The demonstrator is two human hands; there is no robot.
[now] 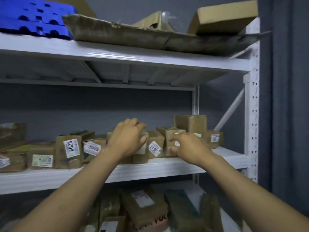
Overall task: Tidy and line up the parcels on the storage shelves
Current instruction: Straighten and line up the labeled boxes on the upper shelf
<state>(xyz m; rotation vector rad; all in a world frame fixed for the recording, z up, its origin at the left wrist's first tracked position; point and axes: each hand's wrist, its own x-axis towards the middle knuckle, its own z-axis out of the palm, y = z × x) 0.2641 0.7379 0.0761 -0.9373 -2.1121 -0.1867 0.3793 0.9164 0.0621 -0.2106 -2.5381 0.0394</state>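
Note:
Brown cardboard parcels with white labels stand in a ragged row on the middle shelf (pixel 150 169). My left hand (pixel 127 138) grips the top of a small parcel (pixel 140 156) near the row's centre, fingers curled over its far edge. My right hand (pixel 189 146) holds the front of the neighbouring parcel (pixel 172 133), thumb on its left face. Between them sits a parcel labelled 3617 (pixel 155 146). Further left stand parcels labelled 6023 (pixel 71 149) and 2009 (pixel 93 148).
A taller box (pixel 190 124) and a small labelled box (pixel 214 138) sit at the shelf's right end by the white upright (pixel 252 114). The top shelf carries flattened cardboard (pixel 150 36), a box (pixel 225 15) and a blue pallet (pixel 33 15). More parcels (pixel 142 208) lie on the shelf below.

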